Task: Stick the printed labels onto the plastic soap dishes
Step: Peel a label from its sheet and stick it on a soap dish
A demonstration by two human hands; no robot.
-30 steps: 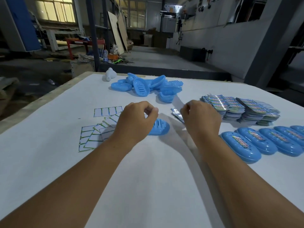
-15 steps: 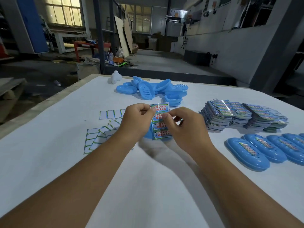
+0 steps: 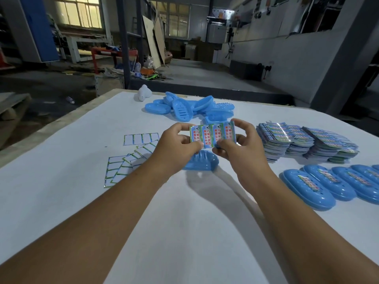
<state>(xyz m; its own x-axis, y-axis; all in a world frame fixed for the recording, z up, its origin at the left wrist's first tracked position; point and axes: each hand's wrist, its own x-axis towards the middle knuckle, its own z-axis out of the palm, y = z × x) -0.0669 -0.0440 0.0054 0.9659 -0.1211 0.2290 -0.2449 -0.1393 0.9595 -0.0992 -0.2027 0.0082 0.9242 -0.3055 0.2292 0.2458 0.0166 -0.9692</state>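
A printed label sheet [image 3: 212, 135] with several colourful stickers side by side is held up between both hands above the table. My left hand [image 3: 177, 145] pinches its left edge and my right hand [image 3: 241, 143] pinches its right side and lower edge. Just below the sheet a blue plastic soap dish [image 3: 202, 163] lies open side up on the white table, partly hidden by my left hand. A loose pile of blue soap dishes [image 3: 187, 109] sits at the far side. A row of labelled dishes [image 3: 320, 186] lies on the right.
Thick stacks of label sheets [image 3: 303, 143] stand right of my hands. Used backing sheets [image 3: 131, 156] with blank frames are fanned out on the left. A small white object [image 3: 143, 93] sits near the table's far edge. Beyond the table lies a workshop floor.
My right hand brought a label sheet from the stacks to the middle. Both hands took hold of it and turned it from upright to lying sideways, above the blue dish.
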